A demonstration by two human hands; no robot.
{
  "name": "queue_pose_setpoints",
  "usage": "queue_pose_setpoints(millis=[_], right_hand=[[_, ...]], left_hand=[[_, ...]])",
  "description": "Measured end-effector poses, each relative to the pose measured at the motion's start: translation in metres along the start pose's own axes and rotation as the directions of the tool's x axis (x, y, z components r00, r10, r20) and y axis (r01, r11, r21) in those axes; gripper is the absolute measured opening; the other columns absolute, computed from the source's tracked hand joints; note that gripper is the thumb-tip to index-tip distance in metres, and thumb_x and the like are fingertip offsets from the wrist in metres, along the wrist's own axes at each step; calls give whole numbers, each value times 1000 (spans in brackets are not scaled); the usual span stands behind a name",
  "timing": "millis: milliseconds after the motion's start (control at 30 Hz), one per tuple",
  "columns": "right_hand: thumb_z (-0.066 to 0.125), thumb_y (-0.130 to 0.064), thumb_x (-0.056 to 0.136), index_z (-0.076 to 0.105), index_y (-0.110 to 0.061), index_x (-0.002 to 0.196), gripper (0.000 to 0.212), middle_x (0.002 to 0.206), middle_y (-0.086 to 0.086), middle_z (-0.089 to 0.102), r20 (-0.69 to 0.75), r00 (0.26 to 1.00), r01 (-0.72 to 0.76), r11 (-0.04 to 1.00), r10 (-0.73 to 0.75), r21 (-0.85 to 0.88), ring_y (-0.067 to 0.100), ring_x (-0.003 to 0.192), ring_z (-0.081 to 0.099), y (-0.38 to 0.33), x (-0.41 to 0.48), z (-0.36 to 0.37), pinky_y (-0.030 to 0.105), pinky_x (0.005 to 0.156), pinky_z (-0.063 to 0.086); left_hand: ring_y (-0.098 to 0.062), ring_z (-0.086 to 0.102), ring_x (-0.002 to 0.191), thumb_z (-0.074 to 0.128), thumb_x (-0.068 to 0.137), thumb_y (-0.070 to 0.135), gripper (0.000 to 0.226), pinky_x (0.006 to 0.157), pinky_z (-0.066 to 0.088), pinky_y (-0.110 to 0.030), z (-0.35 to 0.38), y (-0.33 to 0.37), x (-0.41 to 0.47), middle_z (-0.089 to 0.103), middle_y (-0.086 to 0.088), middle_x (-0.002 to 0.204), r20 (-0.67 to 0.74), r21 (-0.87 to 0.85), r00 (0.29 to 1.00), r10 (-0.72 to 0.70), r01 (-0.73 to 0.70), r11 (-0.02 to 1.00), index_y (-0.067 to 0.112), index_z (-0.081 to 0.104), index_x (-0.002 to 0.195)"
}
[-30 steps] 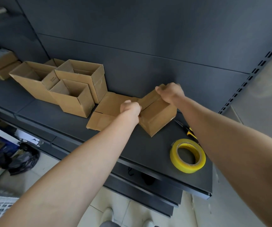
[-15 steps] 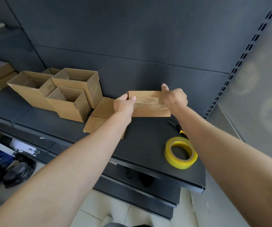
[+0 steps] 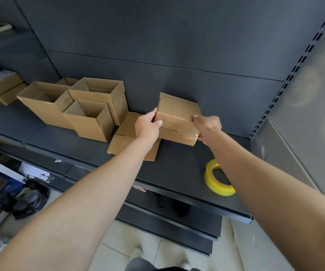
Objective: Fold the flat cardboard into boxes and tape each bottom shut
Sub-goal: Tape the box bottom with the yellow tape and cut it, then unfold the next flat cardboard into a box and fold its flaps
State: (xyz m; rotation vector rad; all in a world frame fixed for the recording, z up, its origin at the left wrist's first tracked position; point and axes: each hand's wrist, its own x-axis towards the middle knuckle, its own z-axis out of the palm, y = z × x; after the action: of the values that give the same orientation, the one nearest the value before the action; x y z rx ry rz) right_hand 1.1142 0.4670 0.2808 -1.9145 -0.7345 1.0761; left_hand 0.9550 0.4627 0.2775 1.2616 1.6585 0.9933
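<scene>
A small folded cardboard box (image 3: 177,114) is held above the dark shelf (image 3: 177,173), its taped bottom seam turned toward me. My left hand (image 3: 148,124) grips its left edge and my right hand (image 3: 207,127) grips its right edge near the tape end. Flat cardboard (image 3: 126,141) lies on the shelf below my left hand. A yellow tape roll (image 3: 217,178) lies on the shelf at the right, partly behind my right forearm.
Three open folded boxes (image 3: 91,106) stand grouped at the left of the shelf against the dark back panel. More cardboard boxes (image 3: 1,89) are stacked at the far left. Black bags (image 3: 30,198) lie on the floor below.
The box has been turned in my hands, so its taped bottom and another face now show. My view has shifted; the tool beside the tape roll is no longer visible.
</scene>
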Motion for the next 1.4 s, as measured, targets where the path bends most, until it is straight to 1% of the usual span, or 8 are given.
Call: queue_pose_setpoints(millis=[267,467,600,800,900,967,1100,1400], right_hand=[[56,-21,87,63,-6,97,19,86,6,55,-69,997,-37,999,37,0,19,79,59,-3,-2,12,38,82,56],[57,-8,86,57,-6,102,15,87,4,58,8,1000,-10,999,10,40,18,70,52,-1,-6,39,27,56,44],[48,0,86,50,-14,120,37,94,1,54,72,997,37,999,-38,18,12,65,40,-1,-10,58,25,58,38],[36,5,89,57,-2,124,42,94,8,56,112,992,-45,998,49,-38,14,61,41,19,-4,83,25,54,38],[39,-2,94,61,3,117,32,122,17,61,130,982,-144,989,140,24,29,111,59,29,-4,90,42,101,47],[37,-4,94,64,-2,103,28,110,13,66,143,973,-189,980,179,56,30,119,55,32,-2,93,44,104,44],[37,-7,94,62,-8,95,25,93,7,68,185,965,-205,975,186,91,26,103,63,28,4,97,38,92,50],[34,-14,99,63,-6,98,30,101,9,67,236,950,-244,957,203,158,25,104,62,24,14,106,40,98,47]], left_hand=[[-17,49,128,61,87,-3,60,107,40,-31,-18,-14,20,54,-2,137,138,65,987,86,-96,993,19,46,141],[-19,55,107,61,89,37,31,97,45,-36,-43,-19,39,59,1,111,129,-216,987,-99,125,968,17,57,112],[-14,52,99,58,94,12,51,85,39,-25,-61,-36,52,53,5,101,126,-106,991,-44,58,993,16,42,142],[-16,55,98,40,89,-12,42,69,43,-16,-80,-60,64,62,-3,109,39,-32,995,-96,97,995,14,62,113],[-21,58,98,42,94,6,24,82,49,-28,-85,-69,73,65,-6,107,33,-198,969,-243,245,949,18,62,88],[-24,58,99,49,96,33,18,82,48,-34,-88,-65,76,61,-6,107,66,-305,935,-348,351,885,20,59,90],[-30,50,122,55,79,69,79,98,43,-49,-92,-52,81,51,-3,134,149,-321,890,-430,455,831,20,41,139],[-31,56,107,56,93,19,17,85,56,-40,-97,-29,88,49,-4,110,6,-257,919,-395,383,887,15,49,108]])
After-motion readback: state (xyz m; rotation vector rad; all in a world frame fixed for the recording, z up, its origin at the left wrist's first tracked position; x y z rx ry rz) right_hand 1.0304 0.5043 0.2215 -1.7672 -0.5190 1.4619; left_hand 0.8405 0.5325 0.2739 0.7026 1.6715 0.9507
